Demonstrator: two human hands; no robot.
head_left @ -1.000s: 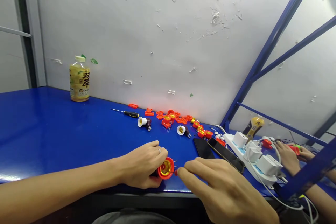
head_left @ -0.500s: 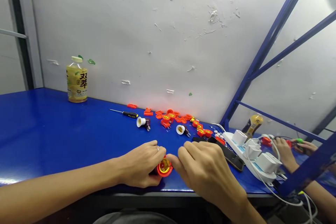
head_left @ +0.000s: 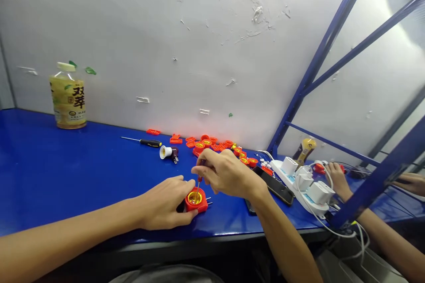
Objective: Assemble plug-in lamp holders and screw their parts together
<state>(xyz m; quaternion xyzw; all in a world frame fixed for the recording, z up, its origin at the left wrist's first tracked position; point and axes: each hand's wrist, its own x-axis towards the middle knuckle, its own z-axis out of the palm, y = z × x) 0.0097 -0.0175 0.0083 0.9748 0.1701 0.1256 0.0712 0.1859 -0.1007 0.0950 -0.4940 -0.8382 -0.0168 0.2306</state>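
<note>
Socket [head_left: 191, 199] sits near front edge of tabletop [head_left: 99, 172], mouth up, prongs [head_left: 209, 204] R, L hand [head_left: 168, 203] gripping its L side, R hand [head_left: 229, 172] just above w/ fingers pinching screwdriver [head_left: 198, 185], shaft slanting down into mouth.

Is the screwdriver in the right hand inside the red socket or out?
In: the screwdriver slants down inside the gold lining of the red socket.
</note>
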